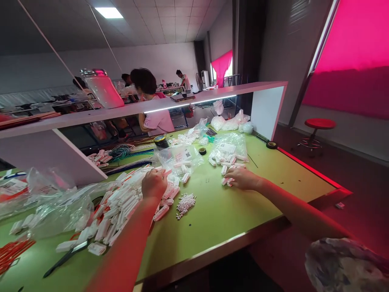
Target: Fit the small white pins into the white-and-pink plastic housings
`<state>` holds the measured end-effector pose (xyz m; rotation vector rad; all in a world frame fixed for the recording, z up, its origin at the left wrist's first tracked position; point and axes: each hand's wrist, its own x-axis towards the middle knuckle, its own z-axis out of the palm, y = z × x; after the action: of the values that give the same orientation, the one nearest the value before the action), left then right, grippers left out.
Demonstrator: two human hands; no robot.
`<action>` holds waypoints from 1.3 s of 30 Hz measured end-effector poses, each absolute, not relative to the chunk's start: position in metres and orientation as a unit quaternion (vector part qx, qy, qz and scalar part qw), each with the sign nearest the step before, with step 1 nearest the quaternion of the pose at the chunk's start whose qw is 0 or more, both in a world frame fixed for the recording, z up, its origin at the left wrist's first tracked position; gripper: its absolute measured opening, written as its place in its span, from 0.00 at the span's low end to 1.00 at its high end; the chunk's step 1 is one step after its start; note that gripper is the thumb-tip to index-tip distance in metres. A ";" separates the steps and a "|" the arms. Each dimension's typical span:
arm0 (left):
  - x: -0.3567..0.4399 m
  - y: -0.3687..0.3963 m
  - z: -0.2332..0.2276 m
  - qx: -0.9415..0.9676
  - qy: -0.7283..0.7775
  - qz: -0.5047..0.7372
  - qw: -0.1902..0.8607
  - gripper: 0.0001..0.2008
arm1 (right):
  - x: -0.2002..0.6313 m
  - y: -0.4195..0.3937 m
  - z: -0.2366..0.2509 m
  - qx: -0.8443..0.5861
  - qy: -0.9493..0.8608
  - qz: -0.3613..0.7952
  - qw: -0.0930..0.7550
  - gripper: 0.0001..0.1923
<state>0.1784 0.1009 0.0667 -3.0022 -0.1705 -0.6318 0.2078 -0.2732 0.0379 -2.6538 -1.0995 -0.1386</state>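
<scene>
Far left: red wires [13, 251] at the table edge, crumpled clear bags [57, 202] behind them, black tool [65, 257] lying flat on the green table [219, 219]. Next, a big heap of white connector pieces [118, 211], some with red marks, long axes pointing all ways.

Left hand [154, 183] sits on the right end of that heap, fingers curled into a loose fist, knuckles up. Looks pinched on a piece at the fingertips, but the back of the hand hides it, so cannot tell what it holds.

Just right of and nearer than the left hand: small pile of tiny white bits [185, 202], apart from both hands, nearer the left one.

Behind, open clear bag with label [179, 156], more white pieces spilling from it.

Right hand [241, 178] lies palm down, fingers bent, tips on a small cluster of white pieces [227, 170]. The cluster lies left of and beyond the fingers, toward a 2nd bag [229, 146]. Grip hidden, cannot tell if anything is held.

Further back: tape rolls [161, 141], white shelf [182, 103], a person seated behind it. Far right: red stool [316, 125].
</scene>
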 end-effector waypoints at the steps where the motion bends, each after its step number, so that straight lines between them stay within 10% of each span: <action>1: 0.185 0.101 0.066 -0.977 -0.060 -0.202 0.035 0.19 | 0.205 -0.274 0.036 -0.912 -0.384 -0.045 0.139 0.16; 11: 0.186 0.089 0.061 -0.974 -0.041 -0.223 -0.003 0.19 | 0.176 -0.268 0.035 -0.871 -0.446 -0.043 0.201 0.17; 24: 0.011 0.013 0.006 -0.695 -0.009 0.033 -0.718 0.37 | 0.116 -0.174 0.034 -0.672 -0.480 0.120 0.551 0.13; 39: -0.009 0.066 0.001 -0.906 -0.071 -0.178 -0.377 0.13 | 0.170 -0.102 0.010 -0.776 -0.605 -0.045 0.174 0.08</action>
<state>-0.0086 0.0659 0.0010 -3.8294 -0.3005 -0.7504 0.1703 -0.1019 0.0097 -2.1994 -1.7135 -0.1272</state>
